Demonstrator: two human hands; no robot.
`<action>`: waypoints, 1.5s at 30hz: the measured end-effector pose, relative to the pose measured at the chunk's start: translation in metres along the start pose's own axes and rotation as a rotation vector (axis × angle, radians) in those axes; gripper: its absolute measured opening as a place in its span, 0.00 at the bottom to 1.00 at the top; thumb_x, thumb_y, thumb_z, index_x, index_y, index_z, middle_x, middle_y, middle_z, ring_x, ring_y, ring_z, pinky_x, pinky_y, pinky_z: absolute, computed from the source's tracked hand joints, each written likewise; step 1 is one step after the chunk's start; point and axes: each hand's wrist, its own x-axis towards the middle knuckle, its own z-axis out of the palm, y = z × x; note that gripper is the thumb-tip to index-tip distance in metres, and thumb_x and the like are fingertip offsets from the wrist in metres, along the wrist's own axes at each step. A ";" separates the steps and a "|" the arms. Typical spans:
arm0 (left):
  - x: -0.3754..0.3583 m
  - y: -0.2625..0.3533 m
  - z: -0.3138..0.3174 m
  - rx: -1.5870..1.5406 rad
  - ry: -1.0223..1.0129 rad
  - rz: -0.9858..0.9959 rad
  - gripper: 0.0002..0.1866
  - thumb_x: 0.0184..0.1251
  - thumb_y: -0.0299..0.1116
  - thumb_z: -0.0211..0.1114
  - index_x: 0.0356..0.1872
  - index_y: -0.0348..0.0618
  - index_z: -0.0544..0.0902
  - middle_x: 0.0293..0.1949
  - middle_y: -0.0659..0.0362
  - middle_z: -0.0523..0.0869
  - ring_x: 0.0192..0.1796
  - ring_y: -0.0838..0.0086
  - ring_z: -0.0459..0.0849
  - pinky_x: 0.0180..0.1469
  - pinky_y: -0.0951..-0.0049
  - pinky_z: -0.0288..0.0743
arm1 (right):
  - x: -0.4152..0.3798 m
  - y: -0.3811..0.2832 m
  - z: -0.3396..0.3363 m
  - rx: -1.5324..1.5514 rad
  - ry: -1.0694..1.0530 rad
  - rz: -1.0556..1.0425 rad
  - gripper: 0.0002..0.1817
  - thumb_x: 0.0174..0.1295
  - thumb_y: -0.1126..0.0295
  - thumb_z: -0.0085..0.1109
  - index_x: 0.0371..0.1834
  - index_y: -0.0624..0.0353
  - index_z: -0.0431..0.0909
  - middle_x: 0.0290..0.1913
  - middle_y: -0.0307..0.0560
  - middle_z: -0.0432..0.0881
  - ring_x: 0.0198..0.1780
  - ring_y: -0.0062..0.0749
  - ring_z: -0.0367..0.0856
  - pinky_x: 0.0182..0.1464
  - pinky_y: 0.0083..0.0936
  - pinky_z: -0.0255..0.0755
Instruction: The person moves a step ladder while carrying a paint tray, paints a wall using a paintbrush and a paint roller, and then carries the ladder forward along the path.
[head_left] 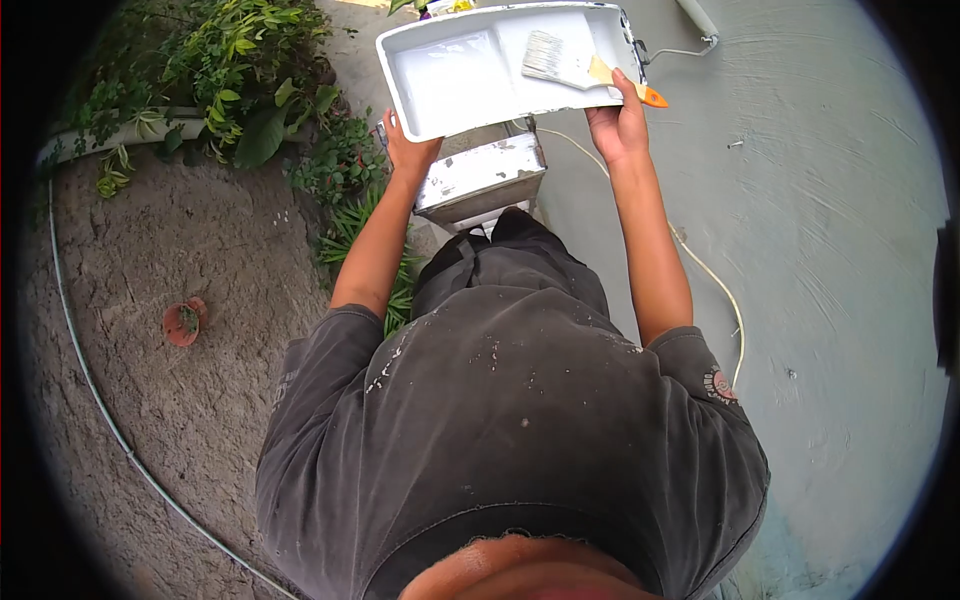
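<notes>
Both my hands hold up a white paint tray (455, 70) in front of me, with white paint in its well. My left hand (408, 150) grips the near left corner, its fingers partly hidden behind the rim. On the right side, my right hand (622, 125) is closed on the near edge, its thumb beside the handle of a paintbrush (598, 75). The brush lies across the right part of the tray, bristles pointing left and coated in white paint. Its orange-tipped handle sticks out over the rim.
A paint-spattered metal box or can (485, 175) stands below the tray. A paint roller (697, 18) rests at the upper right against the grey surface (820, 250), near a pale cable (715, 270). Plants (225, 70), a terracotta pot (184, 320) and a hose (95, 380) are on the left.
</notes>
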 end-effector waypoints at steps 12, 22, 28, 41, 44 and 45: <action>-0.003 -0.004 0.016 -0.227 0.014 -0.247 0.24 0.57 0.50 0.68 0.53 0.52 0.84 0.55 0.53 0.82 0.61 0.51 0.74 0.63 0.56 0.70 | 0.032 -0.013 0.019 -0.080 -0.090 0.108 0.21 0.64 0.69 0.63 0.57 0.63 0.69 0.57 0.52 0.75 0.59 0.39 0.77 0.62 0.37 0.76; -0.004 0.009 -0.002 -0.324 -0.078 -0.336 0.24 0.59 0.39 0.68 0.57 0.42 0.79 0.58 0.46 0.75 0.59 0.50 0.73 0.64 0.55 0.66 | 0.051 -0.017 0.028 -0.126 -0.157 0.191 0.22 0.64 0.70 0.63 0.57 0.64 0.68 0.57 0.52 0.75 0.60 0.39 0.77 0.63 0.37 0.76; -0.035 0.035 -0.068 -0.060 0.167 -0.550 0.29 0.63 0.37 0.66 0.63 0.37 0.70 0.63 0.46 0.72 0.66 0.51 0.68 0.70 0.53 0.56 | 0.056 -0.018 0.025 -0.140 -0.135 0.199 0.22 0.64 0.69 0.62 0.58 0.64 0.68 0.57 0.51 0.76 0.59 0.37 0.76 0.62 0.37 0.75; -0.047 0.005 -0.027 -0.287 0.086 -0.812 0.28 0.73 0.48 0.58 0.59 0.30 0.73 0.54 0.36 0.79 0.57 0.44 0.77 0.59 0.54 0.70 | 0.055 -0.018 0.012 -0.076 -0.140 0.203 0.23 0.62 0.68 0.64 0.57 0.63 0.69 0.57 0.51 0.76 0.58 0.38 0.77 0.62 0.36 0.75; -0.049 0.003 -0.028 -0.334 0.100 -0.849 0.29 0.71 0.51 0.58 0.58 0.31 0.76 0.51 0.36 0.81 0.54 0.43 0.79 0.57 0.54 0.72 | 0.051 -0.024 0.010 -0.074 -0.128 0.189 0.22 0.61 0.69 0.64 0.56 0.63 0.69 0.56 0.51 0.76 0.58 0.38 0.77 0.62 0.36 0.75; -0.048 0.004 -0.030 -0.403 0.104 -0.903 0.30 0.70 0.53 0.58 0.56 0.31 0.77 0.49 0.36 0.83 0.53 0.42 0.80 0.55 0.53 0.73 | 0.049 -0.027 0.011 -0.073 -0.125 0.182 0.22 0.60 0.69 0.64 0.56 0.63 0.69 0.56 0.50 0.76 0.58 0.38 0.77 0.62 0.37 0.75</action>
